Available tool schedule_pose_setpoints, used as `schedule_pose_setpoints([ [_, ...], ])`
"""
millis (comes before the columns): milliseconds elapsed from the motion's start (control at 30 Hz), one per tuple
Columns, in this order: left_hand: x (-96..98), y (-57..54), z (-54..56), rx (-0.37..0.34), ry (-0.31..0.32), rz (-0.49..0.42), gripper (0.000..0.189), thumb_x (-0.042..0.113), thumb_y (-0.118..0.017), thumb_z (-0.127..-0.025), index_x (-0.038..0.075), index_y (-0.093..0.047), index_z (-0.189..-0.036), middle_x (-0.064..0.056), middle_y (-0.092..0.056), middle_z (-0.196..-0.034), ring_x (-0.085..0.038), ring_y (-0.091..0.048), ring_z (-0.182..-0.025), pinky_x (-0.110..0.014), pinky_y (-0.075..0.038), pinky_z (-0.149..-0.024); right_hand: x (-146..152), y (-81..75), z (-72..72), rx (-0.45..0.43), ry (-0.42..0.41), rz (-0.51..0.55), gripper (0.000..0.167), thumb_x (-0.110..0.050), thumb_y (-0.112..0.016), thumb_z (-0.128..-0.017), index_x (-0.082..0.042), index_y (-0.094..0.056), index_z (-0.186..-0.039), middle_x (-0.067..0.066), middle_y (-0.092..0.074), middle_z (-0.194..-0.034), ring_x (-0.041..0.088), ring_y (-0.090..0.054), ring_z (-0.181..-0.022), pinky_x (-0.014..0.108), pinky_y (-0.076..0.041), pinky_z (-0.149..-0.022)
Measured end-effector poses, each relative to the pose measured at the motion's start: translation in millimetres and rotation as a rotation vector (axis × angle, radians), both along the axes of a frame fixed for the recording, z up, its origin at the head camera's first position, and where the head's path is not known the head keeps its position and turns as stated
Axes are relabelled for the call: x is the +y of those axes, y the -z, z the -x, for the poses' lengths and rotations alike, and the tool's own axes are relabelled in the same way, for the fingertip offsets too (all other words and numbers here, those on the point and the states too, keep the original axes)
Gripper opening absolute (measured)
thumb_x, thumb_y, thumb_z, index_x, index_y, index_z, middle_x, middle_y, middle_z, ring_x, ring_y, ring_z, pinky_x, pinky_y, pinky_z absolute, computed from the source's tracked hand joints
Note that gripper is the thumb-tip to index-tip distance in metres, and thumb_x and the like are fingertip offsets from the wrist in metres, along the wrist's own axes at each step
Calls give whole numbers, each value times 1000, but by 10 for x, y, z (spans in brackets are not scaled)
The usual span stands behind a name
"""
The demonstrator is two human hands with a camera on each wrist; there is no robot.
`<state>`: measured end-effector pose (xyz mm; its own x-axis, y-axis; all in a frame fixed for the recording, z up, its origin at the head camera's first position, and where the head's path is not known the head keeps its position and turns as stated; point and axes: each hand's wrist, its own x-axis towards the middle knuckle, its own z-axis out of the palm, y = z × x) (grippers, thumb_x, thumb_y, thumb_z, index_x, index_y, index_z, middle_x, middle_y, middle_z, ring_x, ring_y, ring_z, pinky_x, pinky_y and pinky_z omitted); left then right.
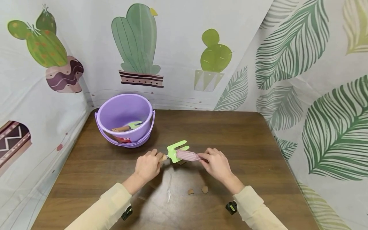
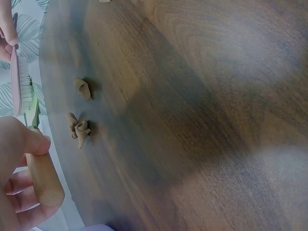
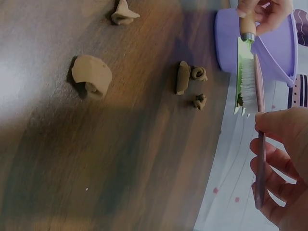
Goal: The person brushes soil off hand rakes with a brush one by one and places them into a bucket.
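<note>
My left hand [image 1: 148, 164] grips the wooden handle [image 2: 45, 180] of a small light-green garden fork [image 1: 173, 153], its tines pointing to the right. In my right hand [image 1: 217, 163] is a pink brush [image 1: 187, 155], pinched by its handle. The white bristles [image 3: 248, 86] face the fork and meet its tines in the right wrist view. Both tools are held above the tabletop. Under them lie curled brown clay-like scraps [image 3: 183, 77], mostly hidden in the head view. Two more brown scraps [image 1: 204, 189] lie nearer to me.
At the back left of the brown wooden table [image 1: 230, 134] stands a purple bucket [image 1: 123, 105], its handle hanging down in front. A green tool with a wooden handle [image 1: 122, 128] lies inside it. Cloth printed with cacti and leaves hangs behind the table.
</note>
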<state>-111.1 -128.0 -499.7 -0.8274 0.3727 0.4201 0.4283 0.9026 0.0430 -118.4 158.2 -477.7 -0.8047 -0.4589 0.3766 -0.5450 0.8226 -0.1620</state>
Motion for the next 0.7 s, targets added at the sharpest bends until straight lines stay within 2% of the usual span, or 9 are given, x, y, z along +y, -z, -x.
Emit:
schedule_pose_setpoints([
  [367, -12, -30, -7, -13, -13, 7, 25, 19, -73, -64, 16, -66, -88, 0, -51, -73, -19, -54, -62, -35, -40, -39, 123, 0, 2, -2, 36, 13, 21, -18, -74, -74, -20, -73, -95, -6, -60, -78, 13, -50, -67, 28, -41, -56],
  [700, -51, -16, 14, 8, -19, 0, 24, 17, -73, -63, 16, -65, -85, 0, -50, -72, -19, -54, -61, -34, -39, -38, 259, 21, 26, -4, 69, 20, 21, -18, -75, -74, -19, -74, -96, -5, -59, -76, 13, -50, -66, 27, -40, -54],
])
